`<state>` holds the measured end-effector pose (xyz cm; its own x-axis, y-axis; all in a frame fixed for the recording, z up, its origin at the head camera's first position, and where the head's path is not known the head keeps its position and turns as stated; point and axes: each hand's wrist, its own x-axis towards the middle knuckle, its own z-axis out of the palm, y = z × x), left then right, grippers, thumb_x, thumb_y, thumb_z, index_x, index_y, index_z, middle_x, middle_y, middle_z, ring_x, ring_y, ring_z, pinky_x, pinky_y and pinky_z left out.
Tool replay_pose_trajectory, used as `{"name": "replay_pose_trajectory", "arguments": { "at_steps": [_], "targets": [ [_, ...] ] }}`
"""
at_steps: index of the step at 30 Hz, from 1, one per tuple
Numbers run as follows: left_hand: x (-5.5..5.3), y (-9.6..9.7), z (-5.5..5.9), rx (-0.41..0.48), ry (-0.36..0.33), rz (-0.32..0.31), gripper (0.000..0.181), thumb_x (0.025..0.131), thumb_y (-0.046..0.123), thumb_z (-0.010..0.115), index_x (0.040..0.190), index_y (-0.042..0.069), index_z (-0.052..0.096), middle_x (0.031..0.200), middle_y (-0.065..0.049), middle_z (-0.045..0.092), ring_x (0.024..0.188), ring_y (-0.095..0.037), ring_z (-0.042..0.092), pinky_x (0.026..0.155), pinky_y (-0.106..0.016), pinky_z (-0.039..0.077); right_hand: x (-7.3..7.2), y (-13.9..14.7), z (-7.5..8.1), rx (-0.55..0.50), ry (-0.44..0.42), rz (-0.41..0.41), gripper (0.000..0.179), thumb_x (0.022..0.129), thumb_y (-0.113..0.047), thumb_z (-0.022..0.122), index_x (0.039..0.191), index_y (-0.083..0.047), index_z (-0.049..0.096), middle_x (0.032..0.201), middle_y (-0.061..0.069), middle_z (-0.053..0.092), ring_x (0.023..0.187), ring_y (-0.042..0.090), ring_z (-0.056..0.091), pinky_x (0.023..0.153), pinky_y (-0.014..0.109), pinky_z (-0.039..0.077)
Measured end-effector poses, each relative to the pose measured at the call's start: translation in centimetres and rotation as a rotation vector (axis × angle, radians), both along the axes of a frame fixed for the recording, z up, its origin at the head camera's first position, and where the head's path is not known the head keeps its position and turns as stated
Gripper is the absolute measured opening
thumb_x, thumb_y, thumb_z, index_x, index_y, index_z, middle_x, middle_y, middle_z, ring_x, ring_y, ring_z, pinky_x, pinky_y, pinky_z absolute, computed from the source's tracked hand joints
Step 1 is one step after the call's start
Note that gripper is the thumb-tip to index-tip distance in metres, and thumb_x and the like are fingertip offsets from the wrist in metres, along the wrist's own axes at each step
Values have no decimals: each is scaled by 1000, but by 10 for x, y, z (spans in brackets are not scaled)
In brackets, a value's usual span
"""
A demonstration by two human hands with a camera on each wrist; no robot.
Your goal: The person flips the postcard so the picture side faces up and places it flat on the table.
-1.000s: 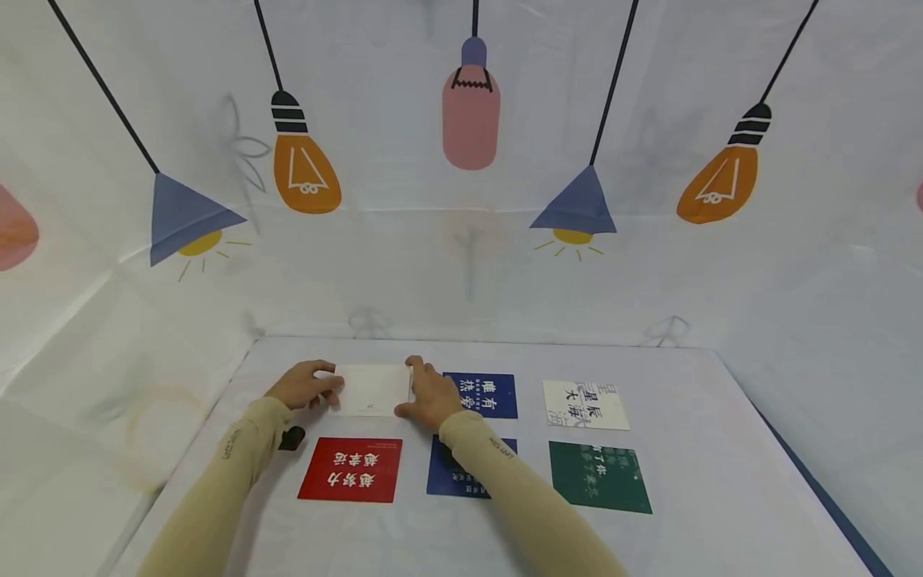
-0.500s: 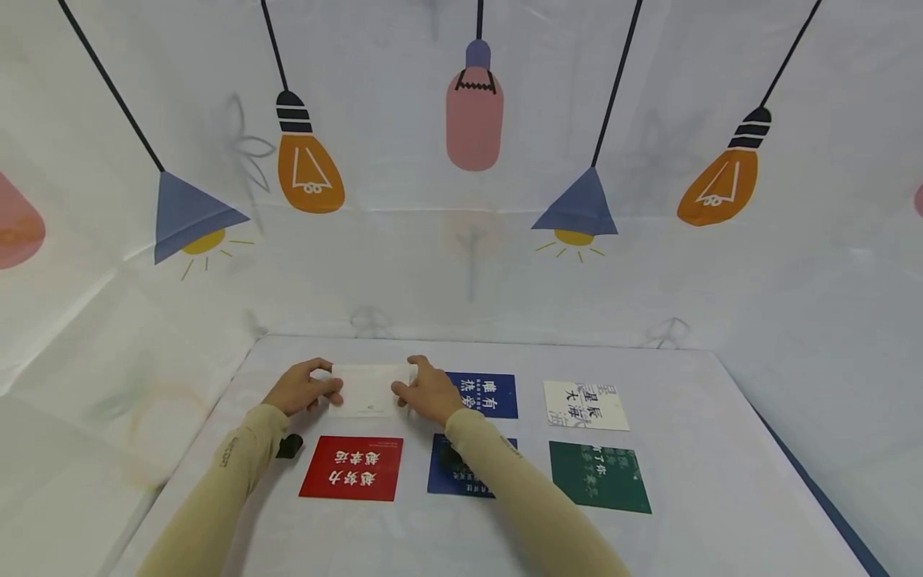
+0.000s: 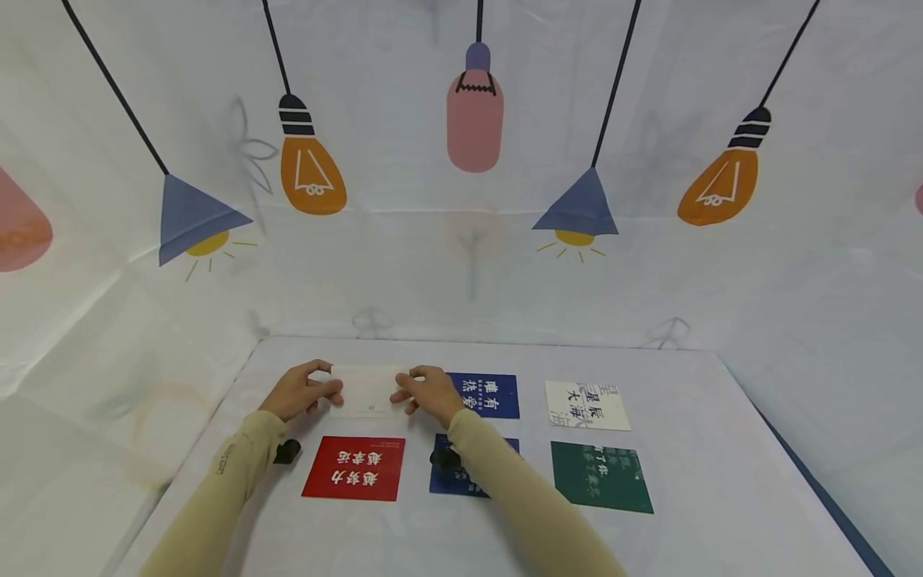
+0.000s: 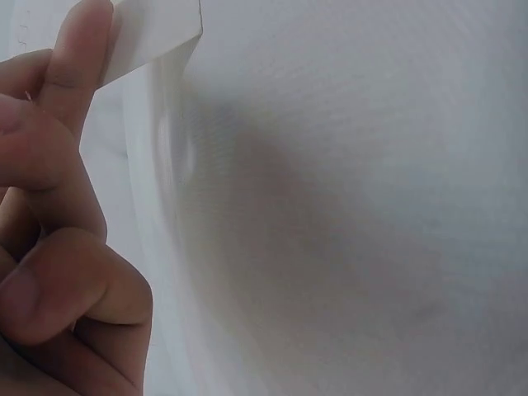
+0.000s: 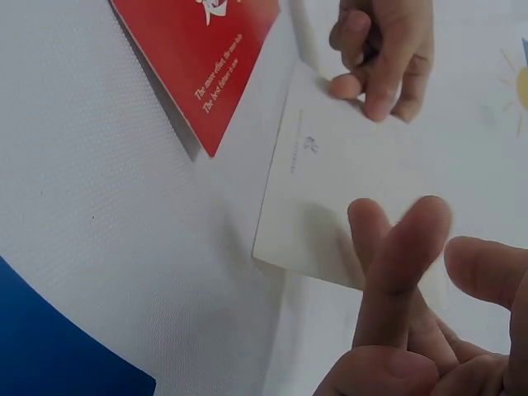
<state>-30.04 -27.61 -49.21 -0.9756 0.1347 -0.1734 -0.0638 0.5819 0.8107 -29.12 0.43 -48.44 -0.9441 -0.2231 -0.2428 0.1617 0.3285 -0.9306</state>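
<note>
A white card (image 3: 369, 393) lies at the back left of the table, its face plain but for a small mark near the front edge. My left hand (image 3: 303, 390) holds it by the left edge, fingers curled. In the left wrist view, one finger lies against the card (image 4: 157, 33) near a corner. At its right end, my right hand (image 3: 433, 393) hovers with loosely bent fingers. The right wrist view shows those fingers (image 5: 404, 264) in front of the card (image 5: 313, 214); contact is unclear there. Opposite them is the left hand (image 5: 388, 58).
A red card (image 3: 353, 468) lies in front of the white one. Two blue cards (image 3: 497, 395) (image 3: 461, 481) lie partly under the right arm. Further right are a cream card (image 3: 587, 405) and a green card (image 3: 602, 476). A lamp-printed white curtain (image 3: 404, 272) hangs behind the table.
The right hand's index finger has drawn in from the white card's far right corner toward the thumb. The left hand stays at the left edge, and the card has barely moved.
</note>
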Motion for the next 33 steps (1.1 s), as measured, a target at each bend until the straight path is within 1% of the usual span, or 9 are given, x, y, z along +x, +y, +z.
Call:
{"name": "replay_pose_trajectory", "arguments": {
  "at_steps": [4, 7, 10, 14, 18, 22, 27, 30, 33],
  "targets": [
    [2, -3, 0, -19, -1, 5, 61, 99, 36, 66, 144, -1, 46, 87, -5, 76, 56, -17, 49, 57, -31, 38, 2, 1, 1, -18, 2, -13, 54, 99, -44, 62, 134, -3, 60, 86, -2, 76, 67, 20, 71, 99, 53, 43],
    [4, -3, 0, -54, -16, 5, 67, 100, 41, 64, 147, -3, 44, 87, -4, 76, 58, -18, 50, 60, -32, 39, 4, 1, 2, -13, 7, -12, 54, 99, -44, 63, 135, -4, 60, 87, -1, 77, 68, 21, 72, 100, 53, 42],
    [5, -2, 0, -79, -29, 7, 69, 101, 46, 60, 147, -3, 45, 88, -3, 76, 62, -18, 52, 65, -33, 40, 6, 2, 2, 4, 19, -3, 53, 100, -45, 62, 135, -4, 60, 87, -1, 77, 68, 21, 72, 100, 54, 42],
    [7, 1, 2, -74, -4, 4, 62, 102, 50, 57, 137, -1, 55, 90, -3, 75, 77, -21, 57, 69, -33, 44, 9, 3, 2, 21, 22, 22, 55, 100, -48, 60, 134, -5, 59, 87, -1, 76, 68, 20, 72, 103, 56, 41],
    [9, 3, 3, -67, 13, 8, 55, 102, 53, 55, 122, 3, 64, 91, -3, 75, 91, -23, 58, 73, -34, 46, 11, 4, 2, 34, 5, 45, 64, 99, -54, 58, 139, -4, 56, 89, 0, 76, 69, 18, 72, 107, 62, 36],
    [11, 4, 4, -63, 0, 22, 57, 101, 58, 51, 115, 4, 65, 93, -4, 74, 93, -24, 56, 75, -34, 44, 13, 4, 2, 34, 7, 55, 73, 97, -63, 53, 142, -5, 56, 91, 0, 76, 70, 17, 72, 108, 64, 34],
    [13, 6, 7, -39, 6, 40, 64, 100, 64, 48, 112, 3, 64, 96, -6, 74, 94, -25, 54, 74, -35, 43, 14, 5, 5, 31, 41, 60, 73, 97, -68, 48, 134, -7, 61, 93, 0, 76, 71, 18, 72, 105, 61, 38],
    [15, 8, 10, -31, 16, 44, 67, 99, 66, 47, 111, 3, 65, 97, -7, 73, 98, -26, 54, 76, -35, 43, 14, 5, 8, 26, 51, 60, 69, 98, -67, 48, 127, -7, 64, 95, 0, 76, 71, 21, 73, 101, 57, 40],
    [16, 8, 11, -46, 23, 45, 66, 100, 65, 47, 110, 3, 67, 99, -7, 73, 102, -27, 55, 78, -35, 44, 15, 5, 9, 32, 61, 57, 63, 99, -65, 49, 121, -9, 66, 96, 0, 75, 72, 21, 73, 98, 54, 43]
  ]
}}
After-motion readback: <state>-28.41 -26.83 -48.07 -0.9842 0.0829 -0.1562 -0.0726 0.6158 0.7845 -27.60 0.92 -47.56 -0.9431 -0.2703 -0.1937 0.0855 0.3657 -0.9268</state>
